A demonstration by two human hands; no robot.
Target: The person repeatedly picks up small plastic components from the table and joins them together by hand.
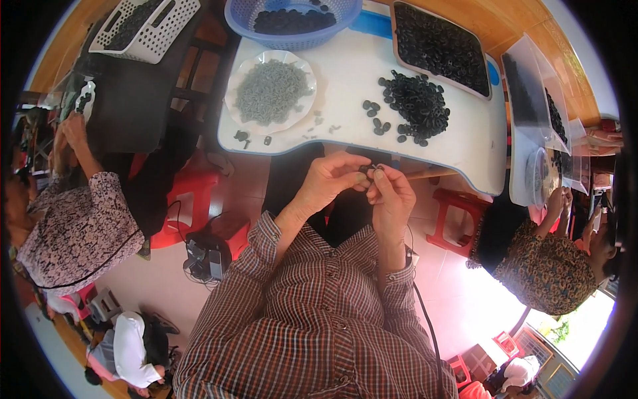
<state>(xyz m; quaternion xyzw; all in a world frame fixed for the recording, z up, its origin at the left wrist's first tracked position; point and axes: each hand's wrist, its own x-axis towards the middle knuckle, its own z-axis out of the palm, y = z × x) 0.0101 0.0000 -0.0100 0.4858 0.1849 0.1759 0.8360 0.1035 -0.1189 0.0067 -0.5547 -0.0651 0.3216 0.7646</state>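
Note:
My left hand (334, 178) and my right hand (390, 189) meet in front of my chest, just off the near edge of the white table (345, 86). Between their pinched fingertips is a small black piece (367, 169), partly covered by the fingers. Its exact kind is too small to make out. Ahead on the left of the table, a white scalloped plate (232, 100) carries a heap of small grey pieces (272, 92). To the right lies a pile of black oval parts (423, 106), with several strays beside it. A few loose black parts (242, 136) rest near the front left edge.
A blue basket (292, 42) and a tray (444, 80), both holding black parts, stand at the table's back. Red stools (455, 216) flank me. Co-workers sit left (83, 226) and right (548, 269) at other tables. A white perforated basket (159, 30) is at far left.

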